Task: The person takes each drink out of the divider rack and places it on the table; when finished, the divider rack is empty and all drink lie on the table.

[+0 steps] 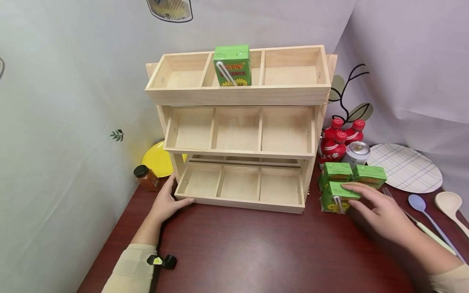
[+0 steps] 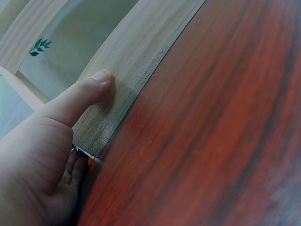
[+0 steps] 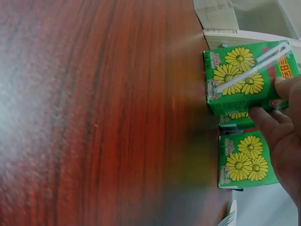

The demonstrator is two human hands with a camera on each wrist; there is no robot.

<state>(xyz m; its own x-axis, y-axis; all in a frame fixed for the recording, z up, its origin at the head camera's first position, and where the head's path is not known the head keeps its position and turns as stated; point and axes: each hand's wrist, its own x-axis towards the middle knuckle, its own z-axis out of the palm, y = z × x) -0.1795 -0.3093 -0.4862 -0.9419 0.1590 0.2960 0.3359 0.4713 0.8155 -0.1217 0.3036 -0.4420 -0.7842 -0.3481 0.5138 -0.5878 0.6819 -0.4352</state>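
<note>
A three-tier wooden shelf rack with divided compartments stands on the table. My left hand holds the lower left corner of its bottom tier, thumb on the front board and the other fingers round the side, partly hidden. At the right, my right hand grips the front green drink carton, which has a white straw and yellow flowers on it. Two more green cartons stand right behind it. Another green carton sits upright in the top tier's middle compartment.
Red-capped bottles and a silver can stand behind the cartons. A checked plate, a fork, a blue spoon and a cream ladle lie farther right. On the left are a yellow plate and a dark-lidded jar.
</note>
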